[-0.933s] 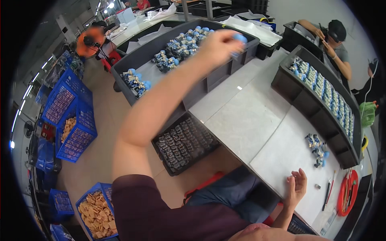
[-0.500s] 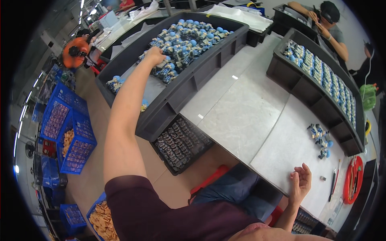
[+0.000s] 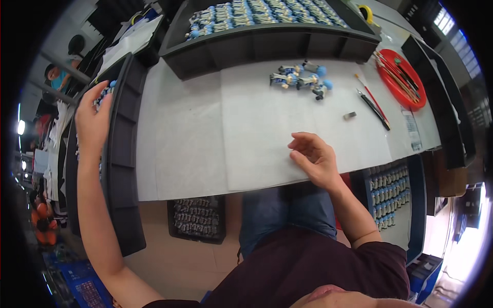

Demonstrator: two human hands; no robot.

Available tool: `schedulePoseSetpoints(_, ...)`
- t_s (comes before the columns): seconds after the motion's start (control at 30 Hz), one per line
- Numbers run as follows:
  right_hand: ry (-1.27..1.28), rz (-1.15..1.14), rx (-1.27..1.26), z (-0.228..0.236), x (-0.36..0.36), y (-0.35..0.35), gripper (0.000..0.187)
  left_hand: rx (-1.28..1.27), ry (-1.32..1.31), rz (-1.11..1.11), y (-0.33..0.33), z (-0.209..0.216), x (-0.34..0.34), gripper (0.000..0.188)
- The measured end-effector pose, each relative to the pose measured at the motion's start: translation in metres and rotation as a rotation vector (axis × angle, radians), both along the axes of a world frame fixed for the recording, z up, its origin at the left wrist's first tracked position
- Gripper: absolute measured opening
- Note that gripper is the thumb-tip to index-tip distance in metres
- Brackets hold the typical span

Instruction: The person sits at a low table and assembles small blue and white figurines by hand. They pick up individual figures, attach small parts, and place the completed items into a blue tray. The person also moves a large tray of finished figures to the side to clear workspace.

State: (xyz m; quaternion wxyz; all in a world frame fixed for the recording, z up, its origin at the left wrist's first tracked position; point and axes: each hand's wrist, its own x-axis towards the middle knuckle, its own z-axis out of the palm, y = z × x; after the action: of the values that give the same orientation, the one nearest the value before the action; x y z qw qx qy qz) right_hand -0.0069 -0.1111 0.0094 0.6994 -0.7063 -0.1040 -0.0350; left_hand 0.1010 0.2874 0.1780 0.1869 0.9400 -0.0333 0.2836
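Blue figurines (image 3: pixel 105 94) between left fingers (image 3: pixel 93 92), grasp unclear, right fingers (image 3: pixel 308 137) loosely curled, released.

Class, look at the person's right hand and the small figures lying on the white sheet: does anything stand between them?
Nothing visible does: only the white sheet shows between the right hand and the figures. The small grey piece lies off to the right.

A red tray (image 3: pixel 417 104) of brushes (image 3: pixel 398 82) lies near a red-handled brush (image 3: pixel 373 97) and black pen-like tool (image 3: pixel 374 110).
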Motion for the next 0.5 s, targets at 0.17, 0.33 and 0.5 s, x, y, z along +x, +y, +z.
schedulePoseSetpoints(0.17, -0.059, 0.029, 0.015, -0.007, 0.002, 0.005, 0.032, 0.111, 0.113, -0.615, -0.169, -0.055, 0.02, 0.028)
schedulePoseSetpoints(0.33, -0.06, 0.049, 0.025, -0.004, 0.001, 0.004, 0.029, 0.13, 0.144, -0.651, -0.269, -0.121, 0.049, 0.042)
schedulePoseSetpoints(0.5, -0.11, 0.033, 0.05, -0.008, 0.002, 0.002, 0.03, 0.286, 0.097, -0.481, -0.278, -0.144, 0.058, 0.048)
